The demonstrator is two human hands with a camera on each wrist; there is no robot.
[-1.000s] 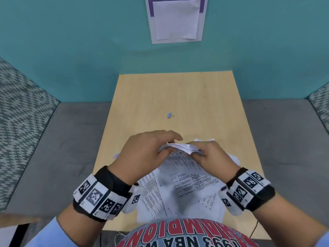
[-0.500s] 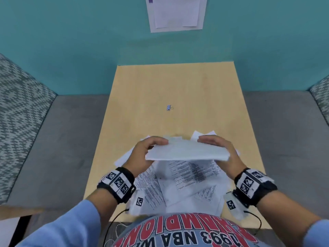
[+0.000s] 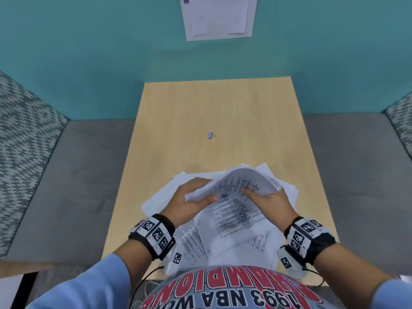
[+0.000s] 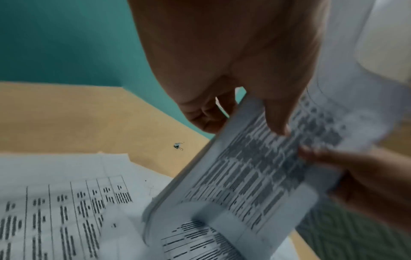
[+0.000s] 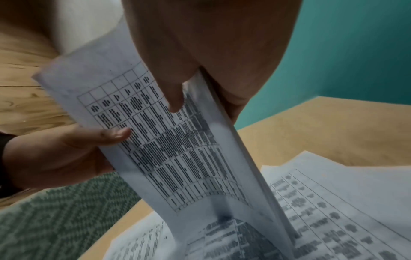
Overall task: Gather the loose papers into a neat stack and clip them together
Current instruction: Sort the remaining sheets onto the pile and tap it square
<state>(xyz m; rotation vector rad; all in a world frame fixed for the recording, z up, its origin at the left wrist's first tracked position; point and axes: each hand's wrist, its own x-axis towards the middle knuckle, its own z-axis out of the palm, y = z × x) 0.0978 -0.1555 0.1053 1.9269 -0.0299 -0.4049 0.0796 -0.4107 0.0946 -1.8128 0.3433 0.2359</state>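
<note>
A bundle of printed sheets (image 3: 236, 186) stands on edge and bows over the loose papers (image 3: 240, 233) spread on the near part of the wooden table (image 3: 214, 108). My left hand (image 3: 191, 197) grips the bundle's left end, thumb on the printed face (image 4: 275, 123). My right hand (image 3: 265, 197) grips its right end, thumb in front (image 5: 175, 103), fingers behind. The bundle (image 5: 189, 149) rests its lower edge on the papers below. A small binder clip (image 3: 210, 135) lies alone mid-table, beyond both hands; the left wrist view also shows the binder clip (image 4: 177, 146).
A teal wall (image 3: 89, 52) with a pinned sheet (image 3: 218, 16) backs the table. Grey surfaces (image 3: 73, 186) flank the table, with patterned upholstery (image 3: 24, 141) at the far left and right. More white sheets (image 3: 165, 192) stick out to the left under my hand.
The bundle, held flat and level half a second ago, is now tipped up on edge with its printed face toward me and curved over. Both hands stay at its ends.
</note>
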